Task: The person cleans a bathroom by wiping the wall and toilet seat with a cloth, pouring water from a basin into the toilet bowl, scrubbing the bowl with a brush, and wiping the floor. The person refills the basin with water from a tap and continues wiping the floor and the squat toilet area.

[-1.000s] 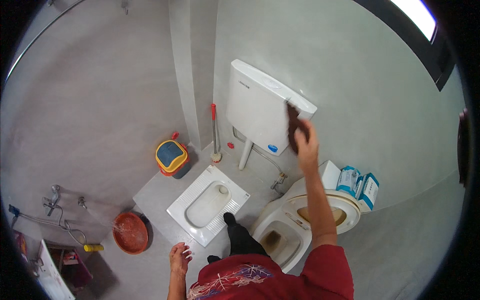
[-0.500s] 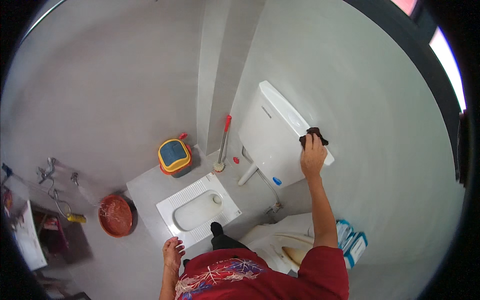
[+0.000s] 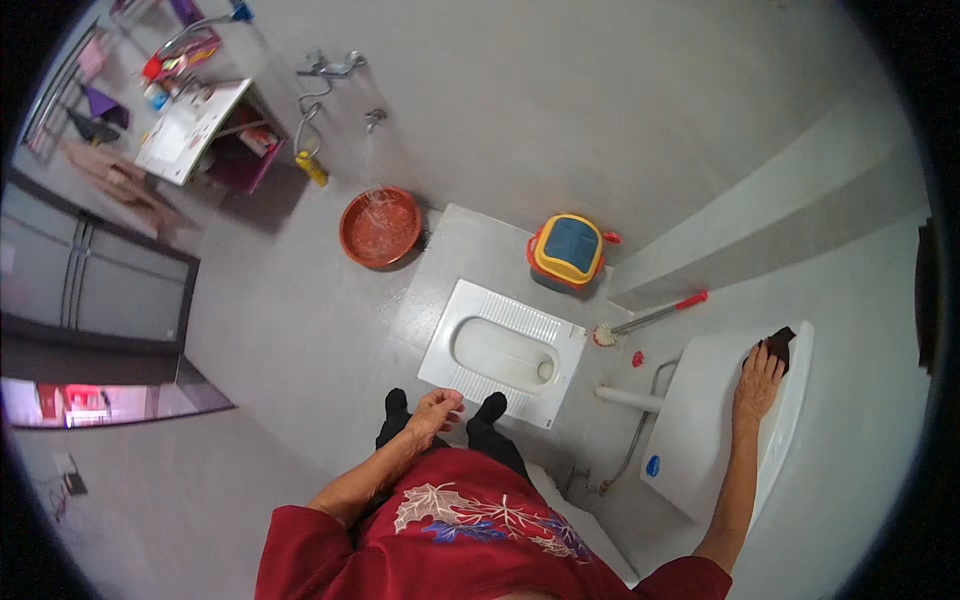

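Observation:
My right hand (image 3: pixel 758 386) presses a dark brown cloth (image 3: pixel 781 350) against the white flush tank (image 3: pixel 700 410) on the right wall, near the tank's far end. Part of the cloth lies hidden under the fingers. In front of my waist hangs my left hand (image 3: pixel 437 412), its fingers loosely bent and apart from anything, with nothing seen in it. A blue oval piece (image 3: pixel 653 466) sits low on the tank's face. Below the tank's far side runs a white pipe (image 3: pixel 630 399).
A white squat toilet (image 3: pixel 490 400) is set in the floor before my feet. Beyond it stand a yellow-lidded bin (image 3: pixel 568 250) and a red-handled toilet brush (image 3: pixel 655 318). Water runs from a tap (image 3: pixel 375 118) into a reddish-brown basin (image 3: pixel 380 228). A white cabinet (image 3: pixel 190 135) stands far left.
The view has swung left, bringing the door and cabinet into sight. My right hand and the cloth have moved along the tank toward its far end. My left hand is now before my waist.

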A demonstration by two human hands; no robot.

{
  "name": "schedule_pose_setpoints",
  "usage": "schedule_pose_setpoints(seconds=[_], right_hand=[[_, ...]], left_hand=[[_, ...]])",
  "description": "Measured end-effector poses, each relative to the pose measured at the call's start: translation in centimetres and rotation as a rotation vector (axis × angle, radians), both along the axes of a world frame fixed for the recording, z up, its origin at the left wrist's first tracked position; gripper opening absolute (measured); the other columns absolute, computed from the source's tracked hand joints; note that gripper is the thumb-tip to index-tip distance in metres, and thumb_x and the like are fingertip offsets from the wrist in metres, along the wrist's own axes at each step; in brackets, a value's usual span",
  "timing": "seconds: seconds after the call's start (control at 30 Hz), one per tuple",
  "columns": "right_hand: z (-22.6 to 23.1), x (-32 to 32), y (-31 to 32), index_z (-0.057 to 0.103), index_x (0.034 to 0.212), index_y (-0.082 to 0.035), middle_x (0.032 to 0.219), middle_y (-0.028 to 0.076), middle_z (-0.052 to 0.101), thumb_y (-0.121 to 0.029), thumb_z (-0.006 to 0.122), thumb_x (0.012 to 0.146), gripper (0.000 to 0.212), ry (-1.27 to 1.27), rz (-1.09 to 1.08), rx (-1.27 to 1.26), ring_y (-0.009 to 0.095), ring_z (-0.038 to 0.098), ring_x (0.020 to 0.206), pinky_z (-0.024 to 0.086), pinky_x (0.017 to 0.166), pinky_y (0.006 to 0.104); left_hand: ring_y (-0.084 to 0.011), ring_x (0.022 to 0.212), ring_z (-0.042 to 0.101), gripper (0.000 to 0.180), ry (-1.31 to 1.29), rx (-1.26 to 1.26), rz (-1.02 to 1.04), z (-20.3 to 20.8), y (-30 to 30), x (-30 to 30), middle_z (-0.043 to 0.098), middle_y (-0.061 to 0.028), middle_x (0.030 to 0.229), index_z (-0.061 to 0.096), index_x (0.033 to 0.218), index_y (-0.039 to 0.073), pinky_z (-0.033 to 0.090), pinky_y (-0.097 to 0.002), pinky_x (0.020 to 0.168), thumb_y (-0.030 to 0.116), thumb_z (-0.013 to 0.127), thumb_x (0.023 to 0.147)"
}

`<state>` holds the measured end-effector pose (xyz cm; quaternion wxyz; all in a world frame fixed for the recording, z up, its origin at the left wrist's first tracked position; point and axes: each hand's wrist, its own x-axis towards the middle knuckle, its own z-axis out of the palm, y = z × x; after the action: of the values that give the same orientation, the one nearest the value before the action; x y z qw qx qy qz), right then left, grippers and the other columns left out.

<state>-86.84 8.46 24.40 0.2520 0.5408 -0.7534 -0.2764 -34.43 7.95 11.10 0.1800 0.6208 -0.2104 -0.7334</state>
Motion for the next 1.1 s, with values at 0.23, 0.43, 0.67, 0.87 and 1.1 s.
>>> schedule_pose_setpoints(seconds=[0.23, 0.43, 0.67, 0.87, 1.1], right_hand=[[-9.5, -3.3, -2.1, 0.048, 0.119, -0.008, 0.124, 0.007, 0.042, -0.022, 0.041, 0.083, 0.039, -0.026, 0.065, 0.37, 0.029, 0.038, 0.111, 0.015, 0.103, 0.0468], [-16.1, -0.4, 3.1, 0.056, 0.108, -0.002, 0.116, 0.011, 0.05, -0.022, 0.048, 0.08, 0.035, -0.243, 0.181, 0.575, 0.031, 0.031, 0.12, 0.011, 0.103, 0.051], [-14.0, 4.2, 13.4, 0.054, 0.113, -0.004, 0.122, 0.008, 0.046, -0.019, 0.045, 0.084, 0.033, -0.279, 0.254, 0.859, 0.029, 0.03, 0.121, 0.005, 0.106, 0.0478], [-12.4, 3.8, 15.8, 0.055, 0.112, -0.008, 0.121, 0.007, 0.046, -0.02, 0.046, 0.084, 0.032, -0.317, 0.311, 0.83, 0.028, 0.032, 0.12, 0.007, 0.105, 0.0473], [-14.2, -2.2, 4.6, 0.058, 0.1, -0.006, 0.121, 0.012, 0.045, -0.016, 0.05, 0.077, 0.026, -0.155, 0.232, 0.342, 0.035, 0.036, 0.113, 0.018, 0.101, 0.0498]], left_hand=[[-0.0111, 0.064, 0.052, 0.015, -0.152, 0.049, 0.16, -0.6, 2.6, 1.5, 0.057, -0.001, 0.079, 0.053, 0.089, 0.012, 0.041, -0.0239, 0.052, 0.023, 0.057, 0.079], [-0.0109, 0.064, 0.051, 0.016, -0.162, 0.061, 0.093, -1.4, 2.5, 0.9, 0.057, -0.0006, 0.078, 0.053, 0.089, 0.011, 0.04, -0.0239, 0.052, 0.023, 0.056, 0.079], [-0.0135, 0.07, 0.053, 0.019, -0.113, -0.027, -0.018, -1.1, -0.7, -0.1, 0.057, -0.0028, 0.084, 0.053, 0.094, 0.011, 0.043, -0.0271, 0.059, 0.024, 0.055, 0.08], [-0.014, 0.072, 0.053, 0.02, -0.123, -0.042, 0.021, -1.3, -1.1, 0.7, 0.057, -0.0033, 0.085, 0.053, 0.094, 0.011, 0.043, -0.0276, 0.061, 0.025, 0.055, 0.08], [-0.0109, 0.065, 0.052, 0.018, -0.197, -0.033, 0.112, -2.0, 1.4, 2.4, 0.057, -0.0007, 0.079, 0.054, 0.092, 0.013, 0.041, -0.0253, 0.055, 0.025, 0.056, 0.08]])
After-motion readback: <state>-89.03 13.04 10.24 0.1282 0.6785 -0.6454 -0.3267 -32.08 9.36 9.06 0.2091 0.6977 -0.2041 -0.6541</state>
